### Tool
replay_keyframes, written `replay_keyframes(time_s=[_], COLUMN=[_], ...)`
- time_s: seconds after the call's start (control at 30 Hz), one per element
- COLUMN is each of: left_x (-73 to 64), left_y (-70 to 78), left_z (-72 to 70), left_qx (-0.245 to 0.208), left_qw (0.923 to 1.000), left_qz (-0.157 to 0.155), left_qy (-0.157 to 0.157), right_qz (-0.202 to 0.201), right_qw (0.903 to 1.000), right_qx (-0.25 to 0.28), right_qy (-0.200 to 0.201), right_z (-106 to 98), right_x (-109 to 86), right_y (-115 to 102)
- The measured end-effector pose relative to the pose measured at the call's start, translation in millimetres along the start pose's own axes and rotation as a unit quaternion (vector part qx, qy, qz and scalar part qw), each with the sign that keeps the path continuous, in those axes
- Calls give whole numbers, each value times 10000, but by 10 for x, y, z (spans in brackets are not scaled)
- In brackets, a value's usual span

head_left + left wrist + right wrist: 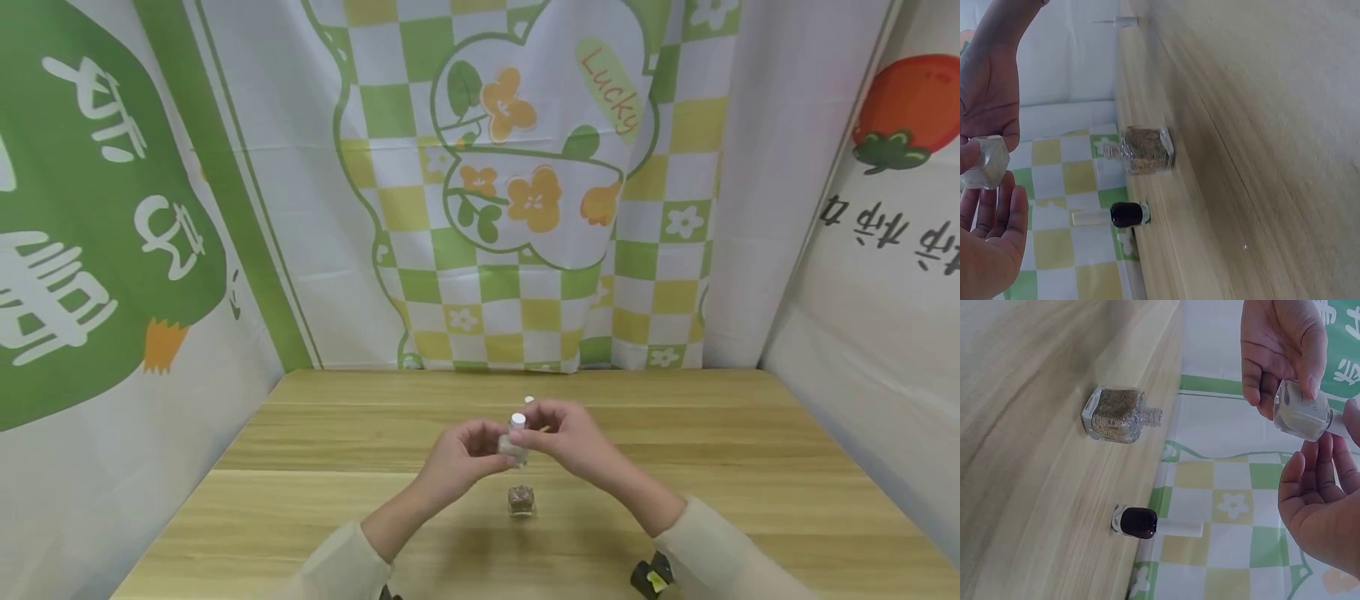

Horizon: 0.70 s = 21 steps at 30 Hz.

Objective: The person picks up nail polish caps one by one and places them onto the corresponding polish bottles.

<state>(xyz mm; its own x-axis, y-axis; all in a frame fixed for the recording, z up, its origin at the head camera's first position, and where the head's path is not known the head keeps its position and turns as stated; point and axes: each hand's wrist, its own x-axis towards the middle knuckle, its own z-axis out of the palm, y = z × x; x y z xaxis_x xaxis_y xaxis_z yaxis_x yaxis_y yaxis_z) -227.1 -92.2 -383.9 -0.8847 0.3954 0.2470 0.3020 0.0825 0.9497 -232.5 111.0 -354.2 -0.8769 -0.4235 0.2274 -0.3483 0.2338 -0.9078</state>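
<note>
My left hand [461, 460] holds a small clear bottle of pale nail polish [512, 451] above the table, pinched between thumb and fingers. The thumb and fingertips of my right hand [572, 439] pinch the white cap [518, 422] on that bottle's neck. Below the hands, a square bottle of brown glitter nail polish [521, 501] stands on the table with its threaded neck bare. Farther back is a dark nail polish bottle [1139, 523] with a tall white cap; the right hand mostly hides it in the head view.
In the left wrist view a white cap with a thin brush [1126, 22] stands on the wooden table [315, 500], brush pointing up. Patterned curtains [525, 317] hang behind the table and on both sides. A black device [651, 577] sits by the right sleeve.
</note>
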Motion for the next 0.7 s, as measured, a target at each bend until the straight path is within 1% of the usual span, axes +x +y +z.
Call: replay_keyframes(time_s=[0.1,0.3,0.4,0.53,0.7], left_x=[18,53,73,95,139], left_y=[-23,-69,-107,-169,-269], left_z=[-46,-123,-152,-192,-258], left_qx=[76,207,245,375,541], left_qw=[10000,9997,9994,9988,9980], left_qz=[-32,-68,-148,-186,-188], left_qy=[40,131,187,241,283], right_qz=[-22,-130,-113,-20,7], right_qw=[10000,9994,9992,9992,9996], right_qx=[45,298,346,319,165], right_qy=[-38,-148,-193,-226,-211], right_z=[13,49,66,87,129], right_x=[67,180,222,294,401], right_y=[25,79,113,186,277])
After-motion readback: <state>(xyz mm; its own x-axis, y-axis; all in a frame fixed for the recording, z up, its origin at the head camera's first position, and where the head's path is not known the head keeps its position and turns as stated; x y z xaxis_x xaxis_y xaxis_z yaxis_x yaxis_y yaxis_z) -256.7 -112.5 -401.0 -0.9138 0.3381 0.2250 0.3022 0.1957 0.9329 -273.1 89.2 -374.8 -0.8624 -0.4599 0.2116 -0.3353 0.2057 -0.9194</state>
